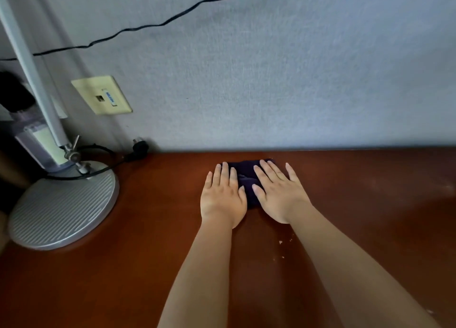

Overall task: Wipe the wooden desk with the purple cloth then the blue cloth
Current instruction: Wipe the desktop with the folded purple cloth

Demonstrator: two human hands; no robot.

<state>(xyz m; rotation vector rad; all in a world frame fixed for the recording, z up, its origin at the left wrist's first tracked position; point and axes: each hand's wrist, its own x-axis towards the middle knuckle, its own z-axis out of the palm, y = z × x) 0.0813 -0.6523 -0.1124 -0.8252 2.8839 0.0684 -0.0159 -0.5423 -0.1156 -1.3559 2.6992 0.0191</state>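
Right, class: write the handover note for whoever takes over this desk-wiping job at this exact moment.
Left hand: flat, fingers straight, pressing the dark purple folded cloth.
Right hand: flat on the same cloth.
Cloth lies near the back edge of the reddish-brown wooden desk, by the wall.
Done: purple-cloth wipe is under way.
Left: pale specks remain near the right forearm; finish, then wipe with the blue cloth, which is out of view.

You get soft, dim, even light with no hard glare. Your left hand (223, 197) and right hand (278, 194) cast only faint shadows on the desk (138, 266), darkest between your forearms. Left of your left hand, the lamp base (64, 204) catches a pale sheen. Far left of it the edge goes dark and blurred, and straight lines bow with wide-angle distortion.
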